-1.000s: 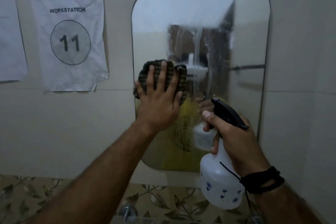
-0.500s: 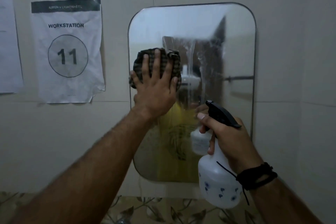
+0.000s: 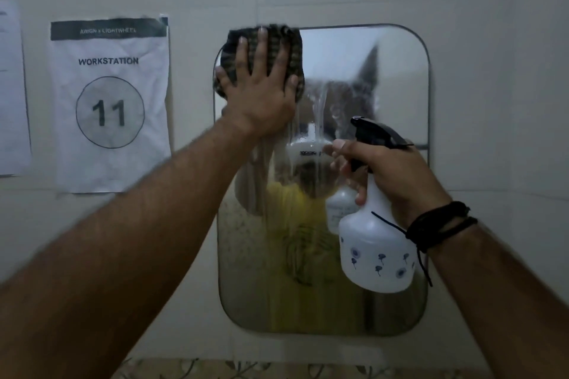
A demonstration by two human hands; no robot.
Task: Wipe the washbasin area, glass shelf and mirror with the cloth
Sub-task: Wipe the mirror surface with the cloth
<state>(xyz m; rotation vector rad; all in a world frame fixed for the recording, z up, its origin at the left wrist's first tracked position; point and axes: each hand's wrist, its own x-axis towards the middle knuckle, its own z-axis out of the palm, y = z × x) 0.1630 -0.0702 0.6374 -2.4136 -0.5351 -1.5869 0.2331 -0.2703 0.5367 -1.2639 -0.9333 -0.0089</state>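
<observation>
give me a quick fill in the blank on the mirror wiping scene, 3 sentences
1. The left hand presses the cloth flat against the top left corner of the ____.
2. The right hand grips a white ____ bottle.
3. The paper sign on the wall shows the number ____.

Missing words: mirror; spray; 11

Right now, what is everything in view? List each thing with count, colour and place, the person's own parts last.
mirror: one, silvery, wet streaks, on the wall, centre
cloth: one, dark checked, flat on the mirror's top left corner
spray bottle: one, white with blue flowers, black trigger head, before the mirror's right side
workstation sign: one, white paper, numbered 11, left of the mirror
paper: one, white, far left edge
wristband: one, black cord, right wrist
left hand: fingers spread, presses the cloth
right hand: grips the bottle's neck
</observation>
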